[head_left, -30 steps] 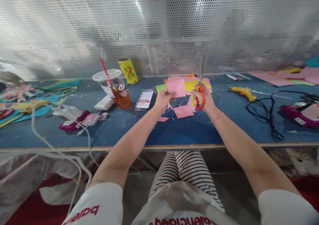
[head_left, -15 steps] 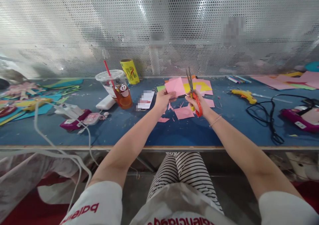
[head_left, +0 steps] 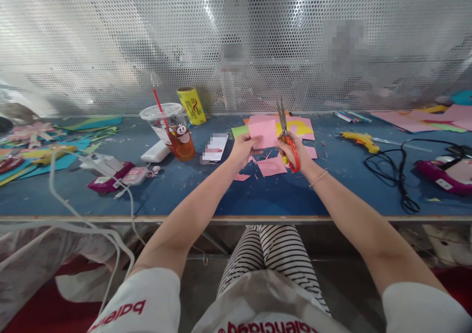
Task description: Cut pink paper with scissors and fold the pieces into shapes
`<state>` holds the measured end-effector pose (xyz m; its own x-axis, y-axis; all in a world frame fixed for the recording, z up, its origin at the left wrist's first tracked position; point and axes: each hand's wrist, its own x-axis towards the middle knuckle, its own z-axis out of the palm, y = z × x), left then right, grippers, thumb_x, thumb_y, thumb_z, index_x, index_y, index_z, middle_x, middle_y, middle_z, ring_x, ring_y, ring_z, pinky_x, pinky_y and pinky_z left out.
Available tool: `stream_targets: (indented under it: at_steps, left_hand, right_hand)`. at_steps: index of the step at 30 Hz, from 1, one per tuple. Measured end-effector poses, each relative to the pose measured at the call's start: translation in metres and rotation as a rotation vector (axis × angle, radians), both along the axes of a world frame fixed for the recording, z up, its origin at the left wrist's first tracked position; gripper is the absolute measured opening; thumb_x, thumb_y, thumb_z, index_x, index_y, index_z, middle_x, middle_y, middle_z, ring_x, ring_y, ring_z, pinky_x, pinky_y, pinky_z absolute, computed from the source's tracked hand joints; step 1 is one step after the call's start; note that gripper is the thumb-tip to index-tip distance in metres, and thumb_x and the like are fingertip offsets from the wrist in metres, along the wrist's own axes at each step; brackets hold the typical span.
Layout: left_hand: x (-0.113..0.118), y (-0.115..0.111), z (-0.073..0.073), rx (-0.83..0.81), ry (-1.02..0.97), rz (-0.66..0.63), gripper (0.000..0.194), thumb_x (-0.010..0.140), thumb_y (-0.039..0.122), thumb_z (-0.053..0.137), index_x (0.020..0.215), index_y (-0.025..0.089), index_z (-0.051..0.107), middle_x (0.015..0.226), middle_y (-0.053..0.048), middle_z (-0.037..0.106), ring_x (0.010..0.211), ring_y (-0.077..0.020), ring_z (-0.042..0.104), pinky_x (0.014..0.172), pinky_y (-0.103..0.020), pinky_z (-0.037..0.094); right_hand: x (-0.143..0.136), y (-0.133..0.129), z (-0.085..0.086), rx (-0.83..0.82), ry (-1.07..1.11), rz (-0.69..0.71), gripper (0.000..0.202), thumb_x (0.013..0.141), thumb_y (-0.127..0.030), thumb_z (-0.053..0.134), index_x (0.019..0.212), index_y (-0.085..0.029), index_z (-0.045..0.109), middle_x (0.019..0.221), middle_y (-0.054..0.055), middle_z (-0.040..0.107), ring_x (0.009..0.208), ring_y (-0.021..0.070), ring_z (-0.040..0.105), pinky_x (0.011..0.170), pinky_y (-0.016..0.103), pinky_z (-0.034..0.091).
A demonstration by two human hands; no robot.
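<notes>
My left hand (head_left: 243, 148) pinches the left lower edge of a pink paper sheet (head_left: 263, 130) held above the blue table (head_left: 254, 202). Just right of the sheet, my right hand (head_left: 293, 151) holds scissors (head_left: 283, 119) with red-orange and yellow handles, their blades pointing up and away from me, a little apart. The sheet reaches close to the fingers of my right hand. Beneath the hands lie a pink paper piece (head_left: 272, 166) and thin pink scraps. Yellow paper (head_left: 302, 127) and more pink paper lie behind the scissors.
Left of my hands are a phone (head_left: 217, 147), a drink cup (head_left: 180, 138), a yellow roll (head_left: 191, 106), a white power bank (head_left: 156, 151) and white cables. To the right lie a yellow glue gun (head_left: 361, 141) and a black cable (head_left: 400, 175). A perforated metal panel (head_left: 147, 43) stands behind.
The pink sheet has shifted right and now looks squarer to the view, closer to my right hand. My left hand has moved slightly right with it; the scissors are nearly where they were.
</notes>
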<state>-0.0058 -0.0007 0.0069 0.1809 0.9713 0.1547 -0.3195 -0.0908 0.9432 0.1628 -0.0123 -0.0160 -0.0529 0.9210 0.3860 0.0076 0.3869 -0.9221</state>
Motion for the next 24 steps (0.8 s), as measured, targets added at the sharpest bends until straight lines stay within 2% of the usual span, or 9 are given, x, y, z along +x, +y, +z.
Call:
stream_targets:
  at_steps: [4,11,19,24]
  left_hand:
    - [0.000,-0.003,0.003,-0.029,-0.019,-0.024,0.026,0.059,0.026,0.074,0.078,0.012,0.064,0.069,-0.003,0.062,0.055,-0.0096,0.055,0.052,-0.026,0.053]
    - [0.000,-0.003,0.003,-0.023,-0.011,-0.021,0.028,0.058,0.027,0.076,0.077,0.011,0.064,0.070,-0.003,0.061,0.058,-0.0097,0.055,0.056,-0.028,0.054]
    - [0.000,0.001,-0.001,0.014,-0.002,-0.020,0.027,0.059,0.024,0.074,0.083,0.013,0.066,0.082,-0.004,0.067,0.066,-0.0111,0.061,0.060,-0.026,0.055]
    - [0.000,-0.001,0.002,-0.001,-0.035,0.019,0.021,0.058,0.016,0.070,0.078,0.013,0.066,0.074,-0.003,0.066,0.063,-0.0100,0.060,0.062,-0.026,0.054]
  right_hand:
    - [-0.001,-0.006,0.006,-0.032,0.000,0.034,0.026,0.070,-0.037,0.062,0.081,-0.022,0.044,0.059,-0.007,0.046,0.044,0.0063,0.041,0.043,0.022,0.035]
    - [-0.001,-0.005,0.008,0.007,-0.016,-0.007,0.021,0.069,-0.030,0.061,0.080,-0.023,0.044,0.059,-0.006,0.045,0.044,0.0071,0.042,0.043,0.024,0.035]
    - [-0.001,-0.007,0.010,-0.021,0.003,-0.010,0.024,0.066,-0.028,0.062,0.081,-0.024,0.044,0.059,-0.007,0.044,0.044,0.0074,0.042,0.045,0.024,0.035]
    - [-0.001,-0.011,0.015,-0.038,0.023,-0.021,0.024,0.064,-0.025,0.060,0.081,-0.024,0.043,0.058,-0.007,0.044,0.043,0.0074,0.040,0.043,0.024,0.032]
